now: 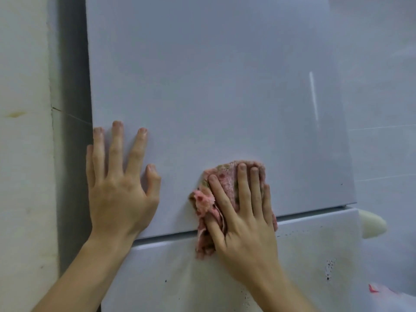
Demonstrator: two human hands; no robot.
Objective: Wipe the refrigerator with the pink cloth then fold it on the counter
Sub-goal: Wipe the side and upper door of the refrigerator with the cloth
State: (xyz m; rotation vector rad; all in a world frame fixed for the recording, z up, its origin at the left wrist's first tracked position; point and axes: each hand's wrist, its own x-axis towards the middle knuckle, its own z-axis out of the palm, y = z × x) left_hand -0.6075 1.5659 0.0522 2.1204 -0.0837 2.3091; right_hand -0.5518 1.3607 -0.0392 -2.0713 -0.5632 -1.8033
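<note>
On the front of the fridge (pixel 225 75), the right hand (pixel 247 221) presses the cloth (pixel 203 202) flat. Its grip is spread, with straight fingers lying over the pink fabric and nothing pinched. The cloth sits low on the upper door (pixel 202 131) and hangs across the seam (pixel 168 235) onto the lower door (pixel 175 278), bunched and crumpled at its left side beside the thumb. The left hand (pixel 121 190) lies apart from it, palm flat on the upper door by its left edge, grip spread and fingers straight, touching only the door.

Left of the fridge runs a dark gap (pixel 72 154), then a cream wall (pixel 24 154). Dark specks (pixel 329 269) mark the lower door to the right of the right hand. A cream rounded piece (pixel 371 224) juts out at the fridge's right edge, level with the seam; what it is cannot be told. Behind it stands a pale tiled wall (pixel 382 109).
</note>
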